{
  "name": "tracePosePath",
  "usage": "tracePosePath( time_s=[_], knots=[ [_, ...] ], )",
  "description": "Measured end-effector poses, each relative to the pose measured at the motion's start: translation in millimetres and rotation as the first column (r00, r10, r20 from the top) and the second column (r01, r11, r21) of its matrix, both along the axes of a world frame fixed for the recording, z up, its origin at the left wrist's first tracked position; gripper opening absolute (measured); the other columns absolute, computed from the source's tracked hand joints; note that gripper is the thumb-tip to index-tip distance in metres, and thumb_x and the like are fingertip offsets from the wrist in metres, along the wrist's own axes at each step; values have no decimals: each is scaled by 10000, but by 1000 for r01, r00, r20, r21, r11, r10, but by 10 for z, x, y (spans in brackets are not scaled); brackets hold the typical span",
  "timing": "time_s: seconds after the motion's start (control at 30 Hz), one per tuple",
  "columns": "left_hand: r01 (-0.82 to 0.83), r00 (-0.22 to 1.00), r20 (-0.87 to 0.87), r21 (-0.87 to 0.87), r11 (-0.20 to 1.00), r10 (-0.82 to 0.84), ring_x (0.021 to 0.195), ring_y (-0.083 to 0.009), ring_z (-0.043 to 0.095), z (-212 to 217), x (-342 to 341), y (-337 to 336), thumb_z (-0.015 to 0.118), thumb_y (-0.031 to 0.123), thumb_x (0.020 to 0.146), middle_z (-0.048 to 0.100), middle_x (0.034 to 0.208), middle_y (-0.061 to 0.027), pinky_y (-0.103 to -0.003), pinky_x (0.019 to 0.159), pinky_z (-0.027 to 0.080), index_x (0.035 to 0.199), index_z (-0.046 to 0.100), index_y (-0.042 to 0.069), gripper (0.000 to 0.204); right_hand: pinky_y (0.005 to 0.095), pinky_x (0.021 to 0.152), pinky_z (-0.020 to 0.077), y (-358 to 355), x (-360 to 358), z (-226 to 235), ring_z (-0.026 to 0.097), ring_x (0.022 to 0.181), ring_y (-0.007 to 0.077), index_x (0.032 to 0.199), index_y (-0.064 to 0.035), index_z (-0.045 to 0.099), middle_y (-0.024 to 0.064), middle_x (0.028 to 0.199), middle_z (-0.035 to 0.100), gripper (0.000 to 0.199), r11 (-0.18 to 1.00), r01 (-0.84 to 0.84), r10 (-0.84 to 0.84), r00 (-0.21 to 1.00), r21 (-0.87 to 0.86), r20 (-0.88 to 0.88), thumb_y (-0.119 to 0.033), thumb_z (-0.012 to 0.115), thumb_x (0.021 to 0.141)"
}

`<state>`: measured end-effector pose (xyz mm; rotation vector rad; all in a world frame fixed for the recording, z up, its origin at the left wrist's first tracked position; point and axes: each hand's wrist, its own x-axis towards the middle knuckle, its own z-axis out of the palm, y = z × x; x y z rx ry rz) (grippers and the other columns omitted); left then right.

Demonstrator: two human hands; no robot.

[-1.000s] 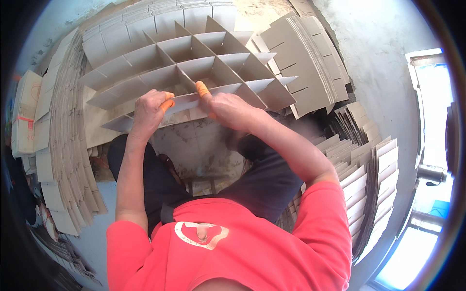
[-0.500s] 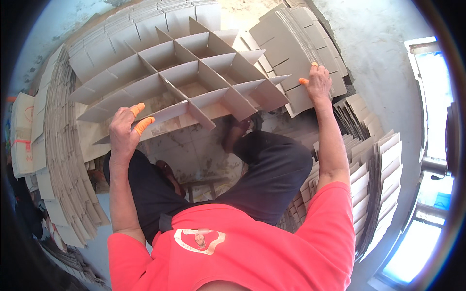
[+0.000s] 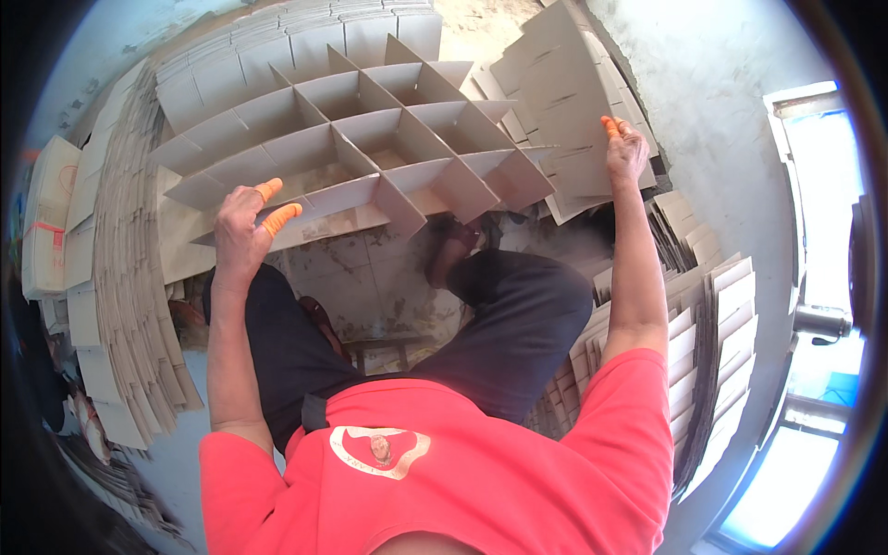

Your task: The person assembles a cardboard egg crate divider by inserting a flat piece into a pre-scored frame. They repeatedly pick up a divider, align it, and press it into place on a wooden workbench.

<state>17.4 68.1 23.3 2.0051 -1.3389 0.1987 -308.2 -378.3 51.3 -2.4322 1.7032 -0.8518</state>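
In front of me stands a cardboard divider grid [image 3: 384,171], its crossed slotted strips forming several open cells. By its near left edge is my left hand [image 3: 242,233], thumb and forefinger in orange finger covers and held apart. That hand is at the grid's front strip; whether it presses on it is hard to tell. At the upper right, my right hand [image 3: 627,153] pinches the right edge of a flat slotted cardboard sheet [image 3: 564,102], its fingers also in orange covers. This sheet is tilted up from the stack beneath it.
Upright slotted sheets [image 3: 314,46] stand behind the grid. A tall stack of sheets [image 3: 129,259] is on the left, beside a white box [image 3: 51,217]. More bundles [image 3: 712,370] lie by my right arm. My legs straddle the floor below the grid; a bright window [image 3: 819,166] is far right.
My right hand has closed on the top sheet's edge and raised it from the stack. The left hand stays by the grid, and the whole view has shifted slightly.
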Motion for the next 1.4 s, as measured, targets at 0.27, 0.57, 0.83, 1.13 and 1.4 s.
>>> tracePosePath(
  time_s=[0.27, 0.57, 0.83, 1.13, 1.4],
  knots=[
    [-58, 996, -64, 45, 997, 60, 858, -280, 610, 63, 65, 274, 807, 186, 677, 676, 906, -120, -360, 792, 475, 1009, 681, -4, 403, 318, 555, 467, 570, 557, 728, 583, 592, 159, 917, -8, 688, 169, 864, 701, 239, 849, -314, 475, 804, -424, 356, -235, 718, 849],
    [-45, 998, -49, 84, 995, 49, 725, -264, 579, -201, 155, 370, 737, 140, 734, 622, 728, -93, -381, 674, 457, 906, 703, 52, 196, 192, 555, 407, 2477, 1677, 1001, 440, 589, 36, 1151, 32, 634, 23, 773, 612, 362, 534, -845, 794, 514, 31, 326, -67, 731, 817],
    [-49, 998, -28, 24, 999, 50, 695, -291, 599, -309, 169, 324, 719, 143, 749, 593, 687, -109, -412, 622, 471, 848, 704, 48, 138, 342, 687, 509, 2770, 2151, 816, 658, 710, 343, 1246, 51, 552, 280, 841, 634, 448, 425, -881, 842, 469, 208, 267, -4, 660, 815],
    [-92, 995, -39, 68, 993, 94, 713, -316, 601, -323, 206, 303, 711, 157, 755, 589, 697, -124, -423, 630, 472, 851, 705, 49, 145, 359, 721, 507, 2696, 2347, 791, 652, 751, 374, 1241, 61, 550, 300, 845, 621, 447, 378, -902, 866, 424, 207, 266, 14, 647, 807],
    [-93, 991, -93, 35, 995, 95, 713, -323, 606, -241, 182, 276, 716, 142, 742, 593, 704, -132, -424, 630, 472, 839, 707, 55, 131, 294, 822, 503, 2722, 2438, 729, 654, 925, 158, 1200, 31, 592, 201, 1182, 640, 403, 356, -901, 862, 419, 246, 287, 10, 670, 805]
  ],
)
